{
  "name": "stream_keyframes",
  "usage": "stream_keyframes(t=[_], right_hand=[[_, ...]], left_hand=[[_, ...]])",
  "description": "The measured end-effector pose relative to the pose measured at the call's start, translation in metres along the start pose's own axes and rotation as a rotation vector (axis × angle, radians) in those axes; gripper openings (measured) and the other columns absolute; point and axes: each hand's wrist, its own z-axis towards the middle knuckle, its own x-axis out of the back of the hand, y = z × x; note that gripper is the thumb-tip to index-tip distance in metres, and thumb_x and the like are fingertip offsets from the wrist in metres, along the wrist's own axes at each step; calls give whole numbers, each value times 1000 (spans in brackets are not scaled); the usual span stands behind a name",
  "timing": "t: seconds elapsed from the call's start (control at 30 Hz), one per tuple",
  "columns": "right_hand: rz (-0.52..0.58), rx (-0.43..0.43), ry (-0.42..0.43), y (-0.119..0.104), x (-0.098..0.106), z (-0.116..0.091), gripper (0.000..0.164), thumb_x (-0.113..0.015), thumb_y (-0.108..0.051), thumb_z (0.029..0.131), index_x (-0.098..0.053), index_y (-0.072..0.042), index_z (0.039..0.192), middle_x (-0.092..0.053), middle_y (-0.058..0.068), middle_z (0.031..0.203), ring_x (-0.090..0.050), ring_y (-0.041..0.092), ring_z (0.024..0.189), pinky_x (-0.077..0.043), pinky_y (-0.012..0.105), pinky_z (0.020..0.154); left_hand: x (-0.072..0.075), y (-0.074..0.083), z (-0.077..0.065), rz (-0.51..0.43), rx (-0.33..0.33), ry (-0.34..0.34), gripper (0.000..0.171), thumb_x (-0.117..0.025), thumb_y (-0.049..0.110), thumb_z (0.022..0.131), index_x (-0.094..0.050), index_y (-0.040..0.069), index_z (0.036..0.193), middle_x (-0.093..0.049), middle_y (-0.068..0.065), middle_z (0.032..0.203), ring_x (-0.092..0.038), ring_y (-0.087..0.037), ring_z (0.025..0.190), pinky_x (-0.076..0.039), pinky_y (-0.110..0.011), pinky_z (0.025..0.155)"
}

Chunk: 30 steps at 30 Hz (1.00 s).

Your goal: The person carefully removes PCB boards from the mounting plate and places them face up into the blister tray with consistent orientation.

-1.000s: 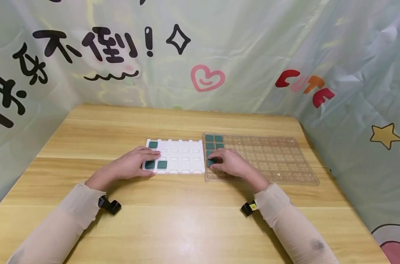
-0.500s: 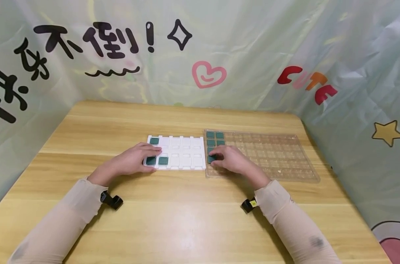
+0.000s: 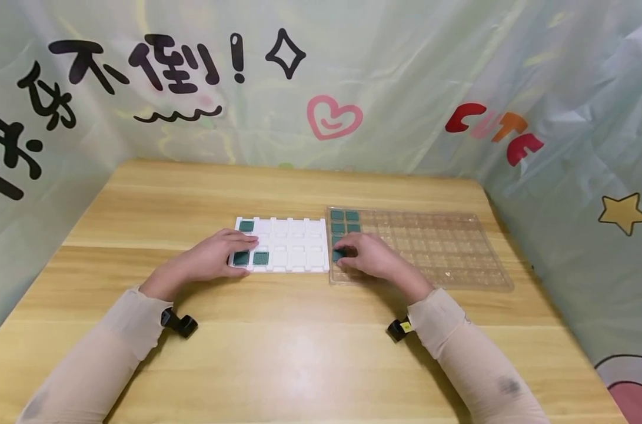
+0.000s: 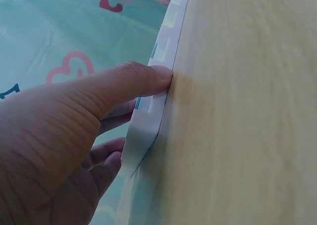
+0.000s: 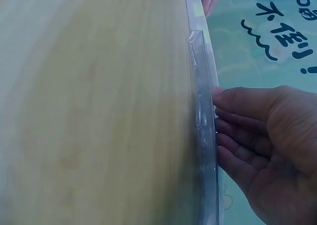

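My left hand (image 3: 212,256) grips the left end of a white tray (image 3: 298,257), thumb on its front edge and fingers over the top, also plain in the left wrist view. In that tray sit green square chips (image 3: 260,258) with a dotted grid, in the left pockets; fingers partly cover that end. Thumb and index finger of my right hand (image 3: 371,256) pinch a green chip (image 3: 339,254) at the left column of a clear plastic tray (image 3: 432,253). In the right wrist view, the fingertips are right at the tray's edge and the chip is hidden.
More green chips (image 3: 344,221) fill the back-left pockets of the clear tray. The two trays lie side by side on a wooden table (image 3: 289,347). A printed curtain (image 3: 395,76) hangs behind and along the sides.
The view tilted slightly, so everything shifted up a little in the frame. Both hands stay essentially where they were, the right fingers still at the same chip.
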Motion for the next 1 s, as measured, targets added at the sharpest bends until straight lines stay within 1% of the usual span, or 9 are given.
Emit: stream_keyframes(t=[0.13,0.23,0.4,0.57,0.63,0.77,0.9,1.0], right_hand=[[-21,8,-3,0,-4,-1,35,-73,-28,90,-69,-14,122,-64,4,125,-57,24,116,-46,42,98],[-31,12,-1,-1,-4,-1,35,-73,-27,90,-69,-13,122,-64,4,125,-57,25,117,-46,42,98],[-51,30,-5,-3,1,3,35,-73,-26,90,-69,-12,122,-63,7,126,-57,26,117,-47,43,98],[-63,58,-45,-3,6,2,37,-71,-26,92,-67,-10,125,-60,10,131,-55,29,120,-46,44,98],[-67,57,-31,-4,8,2,38,-71,-26,92,-67,-10,125,-61,10,129,-56,28,117,-47,43,97],[-74,49,23,-5,12,0,37,-72,-27,91,-67,-10,124,-65,7,122,-60,25,111,-49,42,94],[-53,50,39,-10,12,2,39,-70,-29,92,-66,-8,126,-65,6,121,-62,24,108,-50,43,92],[-28,53,56,-16,11,8,42,-69,-30,93,-64,-8,128,-65,6,120,-62,23,105,-51,42,89]], left_hand=[[-6,0,-3,-18,11,2,65,-75,34,86,-55,-1,137,-53,-14,141,-43,-39,130,-32,-52,109],[-8,0,-4,-32,21,8,65,-75,34,86,-55,-1,137,-52,-14,142,-43,-39,130,-32,-53,109],[-3,-1,-3,-26,8,20,63,-75,34,87,-56,-1,136,-53,-15,141,-43,-40,129,-34,-54,107],[0,0,-1,-24,12,-1,64,-75,33,86,-55,-1,137,-52,-14,141,-42,-39,129,-33,-53,108],[0,0,1,-20,11,-2,64,-75,33,86,-55,-1,137,-52,-14,142,-42,-39,130,-33,-52,108],[-1,1,4,-13,-1,2,65,-75,34,86,-55,0,138,-52,-13,142,-42,-38,130,-32,-52,109],[-2,1,1,-22,10,-8,66,-75,34,86,-55,0,138,-52,-13,142,-42,-38,131,-32,-52,109],[-2,0,-1,-18,17,3,65,-75,34,86,-55,-1,137,-52,-14,142,-42,-38,131,-32,-52,109]])
